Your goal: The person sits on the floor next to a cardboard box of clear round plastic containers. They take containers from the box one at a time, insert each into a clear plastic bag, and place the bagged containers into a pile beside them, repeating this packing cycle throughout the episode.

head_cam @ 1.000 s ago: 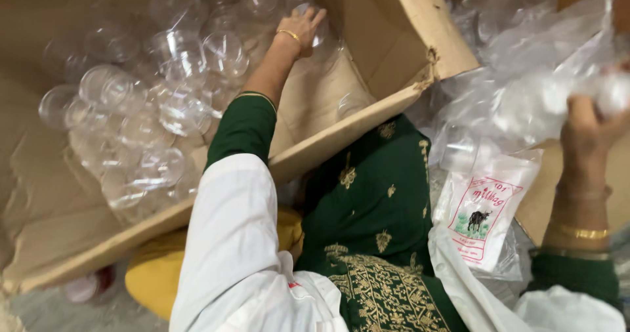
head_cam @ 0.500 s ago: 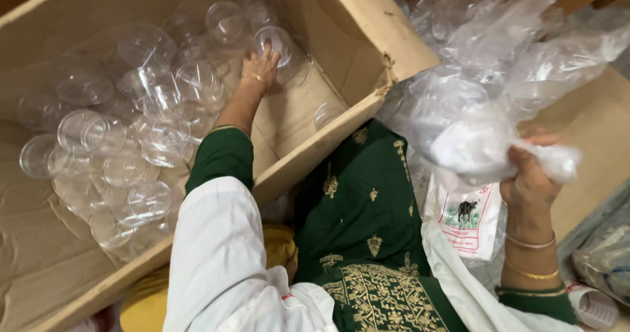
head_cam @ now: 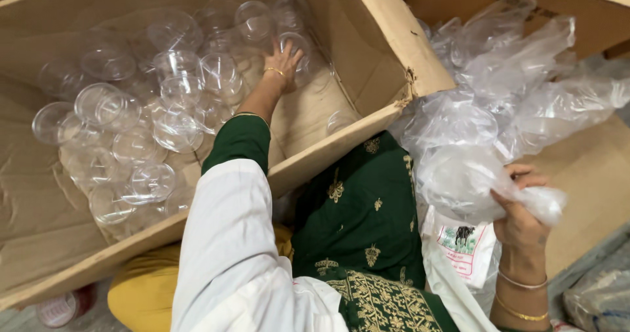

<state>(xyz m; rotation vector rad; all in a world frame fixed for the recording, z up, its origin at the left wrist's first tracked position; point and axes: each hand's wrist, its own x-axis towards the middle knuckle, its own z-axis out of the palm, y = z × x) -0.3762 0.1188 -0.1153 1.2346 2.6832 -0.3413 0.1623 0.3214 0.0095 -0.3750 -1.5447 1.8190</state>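
Note:
My left hand reaches deep into a large cardboard box and closes its fingers on one clear plastic cup near the box's far right wall. Several more clear cups lie loose in a heap across the box floor. My right hand grips the gathered neck of a clear plastic bag that bulges with more clear plastic ware, held beside the box's right flap.
A second cardboard box stands at the upper right behind the bag. A small white printed pouch hangs under the bag. My green embroidered dress and white sleeve fill the foreground. Another plastic bag lies at the lower right.
My right hand has come down and toward me with the bag. My left hand has stayed at the cups by the box's far wall while the view shifted.

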